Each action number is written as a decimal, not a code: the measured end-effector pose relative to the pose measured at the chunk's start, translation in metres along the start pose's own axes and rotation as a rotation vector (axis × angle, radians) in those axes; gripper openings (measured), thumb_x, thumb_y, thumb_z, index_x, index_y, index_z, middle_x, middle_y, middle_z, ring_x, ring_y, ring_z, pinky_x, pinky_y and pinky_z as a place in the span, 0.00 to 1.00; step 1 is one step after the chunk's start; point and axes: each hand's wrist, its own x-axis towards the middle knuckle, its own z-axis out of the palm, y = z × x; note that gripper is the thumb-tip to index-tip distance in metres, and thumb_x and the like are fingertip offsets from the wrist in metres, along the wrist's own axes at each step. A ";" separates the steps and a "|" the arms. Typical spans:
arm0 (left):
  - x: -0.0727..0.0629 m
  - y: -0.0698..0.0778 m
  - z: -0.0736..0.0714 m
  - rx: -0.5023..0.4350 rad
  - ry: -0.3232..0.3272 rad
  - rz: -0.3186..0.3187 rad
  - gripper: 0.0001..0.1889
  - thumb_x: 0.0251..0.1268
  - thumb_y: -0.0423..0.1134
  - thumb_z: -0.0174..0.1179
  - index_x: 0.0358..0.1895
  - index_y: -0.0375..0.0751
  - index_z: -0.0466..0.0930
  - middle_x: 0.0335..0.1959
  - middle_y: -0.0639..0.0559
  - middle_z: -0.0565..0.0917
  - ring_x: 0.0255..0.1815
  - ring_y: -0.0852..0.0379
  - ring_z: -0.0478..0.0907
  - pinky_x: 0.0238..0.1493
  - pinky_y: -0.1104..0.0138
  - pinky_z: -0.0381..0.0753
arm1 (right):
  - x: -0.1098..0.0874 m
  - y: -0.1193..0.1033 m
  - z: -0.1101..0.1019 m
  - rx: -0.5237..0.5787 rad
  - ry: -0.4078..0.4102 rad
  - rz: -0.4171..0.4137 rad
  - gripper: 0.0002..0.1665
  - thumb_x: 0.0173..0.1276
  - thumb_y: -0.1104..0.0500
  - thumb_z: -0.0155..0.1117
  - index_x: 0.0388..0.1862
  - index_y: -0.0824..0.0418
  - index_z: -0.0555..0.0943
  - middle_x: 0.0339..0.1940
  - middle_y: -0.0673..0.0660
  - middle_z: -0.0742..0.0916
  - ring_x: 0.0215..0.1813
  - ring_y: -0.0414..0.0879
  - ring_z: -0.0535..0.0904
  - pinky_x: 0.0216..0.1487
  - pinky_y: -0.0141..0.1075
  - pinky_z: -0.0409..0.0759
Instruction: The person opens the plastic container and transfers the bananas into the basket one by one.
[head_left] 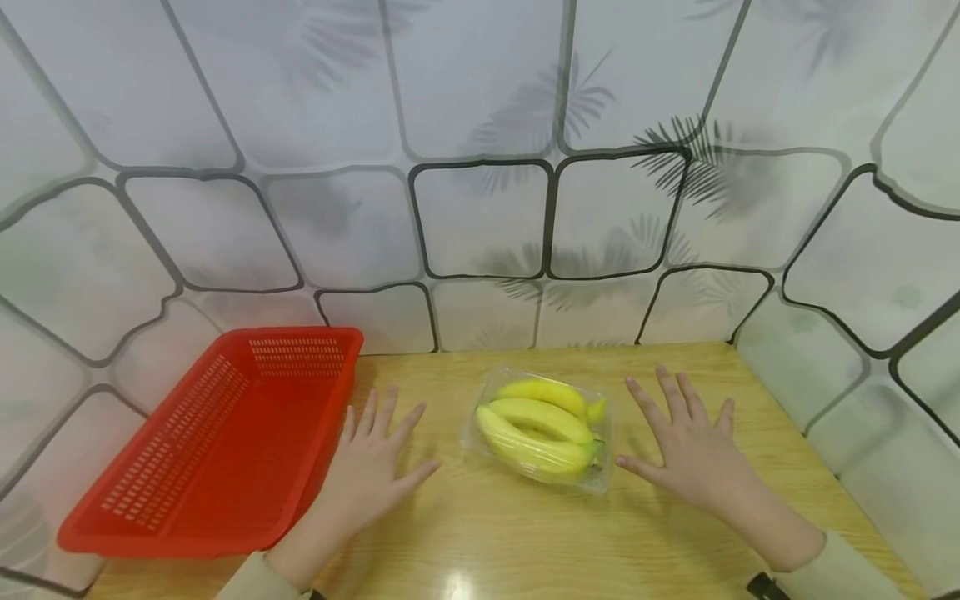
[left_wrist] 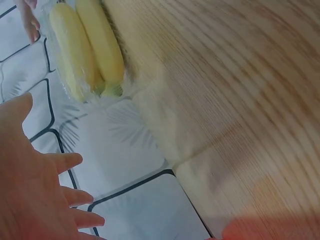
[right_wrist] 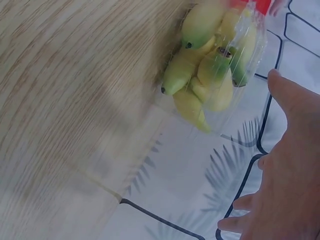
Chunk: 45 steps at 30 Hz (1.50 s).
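Observation:
A clear plastic pack of yellow bananas (head_left: pixel 536 425) lies on the wooden table between my two hands. Green-tinged ends of the bananas (right_wrist: pixel 205 65) show through the wrap in the right wrist view. My left hand (head_left: pixel 371 458) is held over the table with fingers spread, left of the pack and just right of a red basket (head_left: pixel 247 450). On the other side, my right hand (head_left: pixel 693 450) also has its fingers spread, its thumb pointing toward the pack. Neither hand touches the bananas, and both palms have nothing in them.
The red basket has low slatted walls and stands at the table's left, near the back wall. A patterned wall (head_left: pixel 480 225) with grey outlines and leaf prints rises behind the wooden table (head_left: pixel 480 533) and along its right side.

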 end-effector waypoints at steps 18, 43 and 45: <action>0.025 0.019 0.016 -0.062 -0.074 0.046 0.41 0.72 0.67 0.59 0.81 0.51 0.67 0.86 0.32 0.55 0.86 0.28 0.52 0.83 0.32 0.55 | -0.003 -0.018 -0.011 -0.049 0.009 -0.056 0.65 0.66 0.24 0.67 0.90 0.49 0.49 0.86 0.73 0.57 0.82 0.77 0.58 0.69 0.88 0.54; 0.052 0.049 0.032 -0.074 -0.108 0.127 0.42 0.76 0.69 0.54 0.83 0.48 0.62 0.84 0.31 0.59 0.84 0.28 0.58 0.84 0.36 0.58 | -0.013 -0.025 0.011 0.005 0.023 -0.123 0.63 0.67 0.26 0.67 0.87 0.57 0.54 0.83 0.75 0.65 0.79 0.75 0.67 0.72 0.77 0.67; 0.053 0.051 0.033 -0.079 -0.107 0.135 0.42 0.76 0.68 0.54 0.83 0.47 0.62 0.84 0.31 0.59 0.83 0.28 0.59 0.84 0.36 0.58 | -0.014 -0.025 0.014 0.005 0.020 -0.123 0.63 0.67 0.25 0.66 0.87 0.58 0.55 0.83 0.75 0.65 0.79 0.75 0.67 0.73 0.76 0.68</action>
